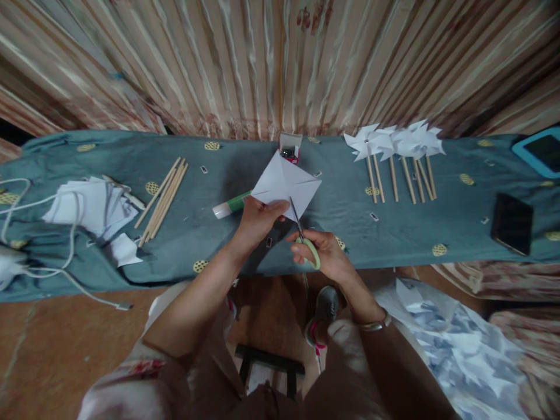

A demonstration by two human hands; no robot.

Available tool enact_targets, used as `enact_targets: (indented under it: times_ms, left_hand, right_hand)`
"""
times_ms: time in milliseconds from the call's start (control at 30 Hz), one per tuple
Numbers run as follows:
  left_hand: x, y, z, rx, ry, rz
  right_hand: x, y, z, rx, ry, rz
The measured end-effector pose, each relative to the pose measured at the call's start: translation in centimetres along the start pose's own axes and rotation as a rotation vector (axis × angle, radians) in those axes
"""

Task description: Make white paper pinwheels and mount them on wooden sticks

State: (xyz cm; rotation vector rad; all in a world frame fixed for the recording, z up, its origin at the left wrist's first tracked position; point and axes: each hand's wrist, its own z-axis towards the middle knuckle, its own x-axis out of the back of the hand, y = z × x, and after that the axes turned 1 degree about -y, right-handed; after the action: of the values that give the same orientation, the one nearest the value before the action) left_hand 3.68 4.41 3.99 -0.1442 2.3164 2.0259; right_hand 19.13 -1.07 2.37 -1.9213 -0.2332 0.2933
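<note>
A white paper square (284, 178), creased and slit in from its side corners, is pinched at its near left edge by my left hand (261, 219). My right hand (321, 251) grips scissors (312, 254) by their pale green handles, and the blades lie at the paper's near corner. How far the blades are parted I cannot tell. Under my left hand and the paper sticks out a green and white tube (231, 205), partly covered. Just beyond the paper stands a small open box (290, 149) with dark little pieces inside.
Finished paper pinwheels (394, 143) on sticks lie at the back right. Wooden sticks (164, 201) and stacked paper sheets (94, 207) lie left, beside white cables (72, 245). A dark phone (511, 224) and a blue-framed device (540, 151) are far right. A bag of white paper pieces (455, 344) sits below.
</note>
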Motion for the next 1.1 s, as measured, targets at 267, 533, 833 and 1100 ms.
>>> enact_targets:
  times_ms: [267, 533, 833, 1100]
  left_hand:
    - [-0.15, -0.27, -0.04, -0.015, -0.014, -0.055]
    - [-0.09, -0.25, -0.15, -0.016, -0.025, -0.021]
    - [-0.04, -0.43, -0.04, -0.010, -0.019, -0.033]
    - [-0.12, -0.30, -0.16, -0.003, -0.017, -0.060]
  right_hand:
    - [-0.11, -0.13, 0.03, 0.003, 0.009, 0.018]
    - [0.01, -0.16, 0.10, 0.004, 0.015, 0.018]
    - [-0.25, -0.60, 0.08, -0.013, 0.030, 0.043]
    - [-0.27, -0.47, 0.14, 0.005, 0.040, 0.020]
